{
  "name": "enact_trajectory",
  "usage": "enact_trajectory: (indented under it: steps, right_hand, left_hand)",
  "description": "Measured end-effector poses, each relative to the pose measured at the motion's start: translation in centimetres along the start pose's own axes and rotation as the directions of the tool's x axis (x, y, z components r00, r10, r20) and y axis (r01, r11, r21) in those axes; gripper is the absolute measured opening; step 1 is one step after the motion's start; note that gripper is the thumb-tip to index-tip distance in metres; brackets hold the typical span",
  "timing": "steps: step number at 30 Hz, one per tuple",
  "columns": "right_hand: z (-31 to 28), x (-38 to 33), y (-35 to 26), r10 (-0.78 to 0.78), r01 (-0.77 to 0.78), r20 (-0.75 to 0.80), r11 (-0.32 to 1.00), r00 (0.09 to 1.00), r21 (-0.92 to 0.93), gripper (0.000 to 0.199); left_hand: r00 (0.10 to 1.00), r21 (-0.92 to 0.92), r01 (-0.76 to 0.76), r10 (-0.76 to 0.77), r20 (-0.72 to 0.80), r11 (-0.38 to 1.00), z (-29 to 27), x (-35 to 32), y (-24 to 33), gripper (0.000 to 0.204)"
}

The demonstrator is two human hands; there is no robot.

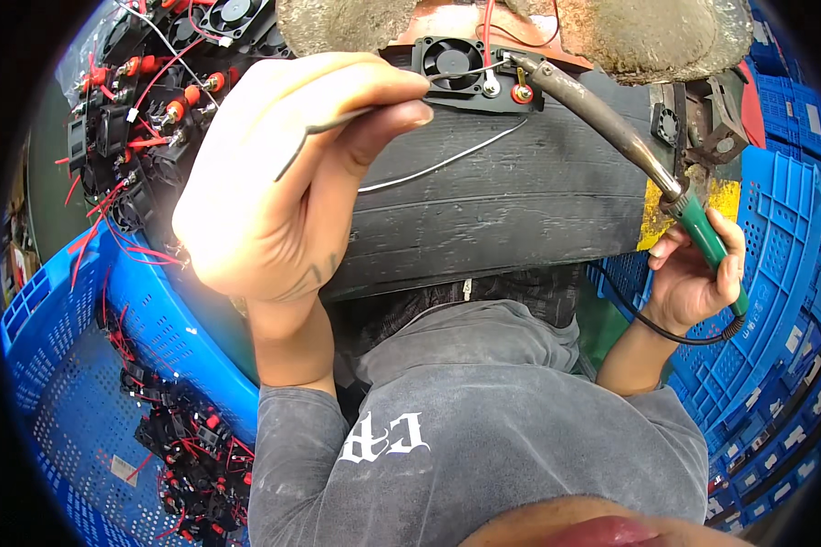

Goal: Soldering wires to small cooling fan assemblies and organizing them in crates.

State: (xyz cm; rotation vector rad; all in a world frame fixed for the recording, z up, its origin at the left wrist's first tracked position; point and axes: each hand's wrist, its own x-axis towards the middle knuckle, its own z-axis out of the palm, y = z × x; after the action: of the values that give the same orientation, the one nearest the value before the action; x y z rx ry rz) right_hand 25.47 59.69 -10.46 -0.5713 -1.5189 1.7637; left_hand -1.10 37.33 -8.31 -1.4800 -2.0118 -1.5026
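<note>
Between the thumb and fingers of my left hand (pixel 283 173) is a thin dark wire (pixel 456 75); I cannot tell whether it is solder or a lead. Its far end reaches the soldering iron's tip. My right hand (pixel 693 273) grips the green handle of the soldering iron (pixel 611 118), whose tip meets the right side of a small black fan panel (pixel 506 98). This panel carries a square cooling fan (pixel 452 62), a silver terminal (pixel 491 87), a red-collared terminal (pixel 522 94) and red wires.
Black fan units with red wires (pixel 146 118) are heaped at the left. A blue crate (pixel 73 447) below holds more. A silvery wire (pixel 438 169) lies on the worn black bench (pixel 483 219). Another blue crate (pixel 748 292) stands at the right, near a metal holder (pixel 716 128).
</note>
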Motion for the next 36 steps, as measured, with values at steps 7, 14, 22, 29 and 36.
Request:
enact_trajectory:
  steps: [7, 14, 22, 29, 36]
  right_hand:
    - [0.03, 0.18, 0.17, 0.005, -0.006, 0.024, 1.000, 1.000, 0.020, 0.054]
    - [-0.04, 0.20, 0.29, 0.005, -0.005, 0.014, 1.000, 1.000, 0.015, 0.054]
    - [-0.16, 0.53, 0.46, 0.017, -0.017, 0.015, 1.000, 1.000, 0.020, 0.054]
    - [-0.12, 0.60, 0.33, 0.016, -0.017, 0.009, 1.000, 1.000, 0.013, 0.054]
    - [-0.23, 0.68, 0.24, 0.013, -0.013, 0.017, 1.000, 1.000, 0.024, 0.054]
  left_hand:
    - [1.000, 0.025, 0.002, -0.002, 0.004, 1.000, -0.07, 0.03, 0.30, 0.013]
    - [1.000, 0.047, -0.006, 0.005, 0.019, 0.999, -0.05, 0.18, 0.33, 0.013]
    - [1.000, 0.049, -0.011, 0.011, -0.006, 0.999, 0.22, 0.15, 0.35, 0.014]
    - [1.000, 0.046, -0.023, 0.023, 0.005, 0.999, 0.03, 0.26, 0.35, 0.013]
    - [0.999, 0.017, -0.046, 0.047, -0.019, 0.999, 0.32, 0.12, 0.23, 0.013]
